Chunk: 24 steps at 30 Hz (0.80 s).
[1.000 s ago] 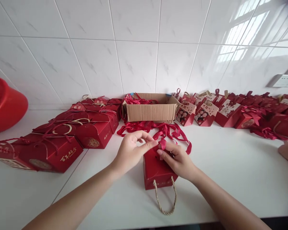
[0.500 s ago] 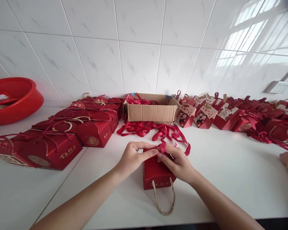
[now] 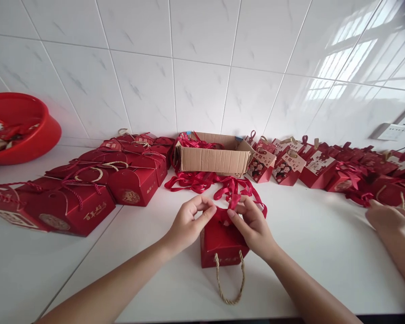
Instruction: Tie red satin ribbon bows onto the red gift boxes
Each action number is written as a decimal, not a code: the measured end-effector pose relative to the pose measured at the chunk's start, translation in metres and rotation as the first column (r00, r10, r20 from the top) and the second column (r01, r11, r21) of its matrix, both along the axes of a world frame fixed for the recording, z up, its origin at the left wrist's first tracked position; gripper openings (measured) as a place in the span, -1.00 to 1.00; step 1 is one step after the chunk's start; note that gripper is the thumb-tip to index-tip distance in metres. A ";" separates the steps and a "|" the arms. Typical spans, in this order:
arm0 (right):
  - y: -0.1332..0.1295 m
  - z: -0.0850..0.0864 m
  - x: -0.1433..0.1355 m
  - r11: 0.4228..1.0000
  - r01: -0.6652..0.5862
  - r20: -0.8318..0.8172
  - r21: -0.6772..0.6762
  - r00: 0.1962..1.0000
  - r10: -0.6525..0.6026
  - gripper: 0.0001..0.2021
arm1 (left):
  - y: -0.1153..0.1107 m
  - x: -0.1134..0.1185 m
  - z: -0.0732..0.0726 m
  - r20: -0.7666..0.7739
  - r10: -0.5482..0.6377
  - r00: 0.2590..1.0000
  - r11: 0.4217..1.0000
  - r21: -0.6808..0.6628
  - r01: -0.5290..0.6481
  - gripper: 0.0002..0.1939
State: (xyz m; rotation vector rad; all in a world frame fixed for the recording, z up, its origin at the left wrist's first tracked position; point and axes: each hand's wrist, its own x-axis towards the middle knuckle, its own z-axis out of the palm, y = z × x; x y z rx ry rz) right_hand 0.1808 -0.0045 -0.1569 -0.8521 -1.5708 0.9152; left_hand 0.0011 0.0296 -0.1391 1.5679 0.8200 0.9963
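White tiled wall point(image 3: 202, 99) — window reflection point(image 3: 344, 67) at right — behind white tabletop point(image 3: 307, 234)

The bare left hand point(image 3: 186, 222) has slender fingers point(image 3: 193, 203) and a slim, uncovered wrist point(image 3: 163, 248). The bare right hand point(image 3: 256, 228) matches it in build; the tip of its thumb point(image 3: 240, 224) is rounded. The bare left forearm point(image 3: 114, 285) and bare right forearm point(image 3: 303, 285) are smooth in outline, widening gradually from the wrist toward the lower border; nail detail is too small to tell
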 end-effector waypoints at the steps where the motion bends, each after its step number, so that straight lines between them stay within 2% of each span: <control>1: 0.000 -0.001 0.000 1.000 0.003 -0.018 -0.007 1.000 -0.003 -0.90 | -0.002 0.000 0.000 0.002 -0.024 1.000 1.000 0.011 0.024 -0.77; 4: 0.000 -0.002 0.000 1.000 0.001 -0.010 -0.024 1.000 -0.001 -0.87 | -0.006 0.001 0.000 0.003 -0.069 0.998 0.994 0.089 0.068 -0.83; 8: -0.001 0.000 0.000 1.000 -0.006 0.057 -0.008 0.998 0.007 -0.85 | -0.006 0.003 0.002 -0.072 -0.020 0.997 0.981 0.192 0.034 -0.70; 11: -0.003 0.002 0.000 1.000 0.005 0.083 0.012 0.997 -0.006 -0.85 | -0.003 0.005 0.001 -0.132 -0.010 0.991 0.983 0.183 0.034 -0.87; 18: -0.002 0.001 -0.003 0.984 0.170 -0.029 -0.046 0.985 -0.172 -0.67 | -0.003 0.004 -0.001 -0.151 0.065 0.986 0.946 0.325 -0.012 -0.95; 20: -0.001 0.001 -0.002 0.979 0.202 0.034 0.032 0.979 -0.203 -0.75 | -0.003 0.004 -0.003 -0.170 0.084 0.982 0.926 0.378 -0.014 -0.97; 22: -0.001 0.003 0.001 0.962 0.228 0.171 0.152 0.952 -0.253 -0.89 | -0.004 0.004 -0.004 -0.188 0.133 0.973 0.899 0.436 -0.039 -0.96; 24: -0.002 0.006 0.004 0.945 0.221 0.304 0.240 0.908 -0.289 -0.87 | -0.004 0.004 -0.006 -0.195 0.197 0.961 0.867 0.492 -0.078 -0.96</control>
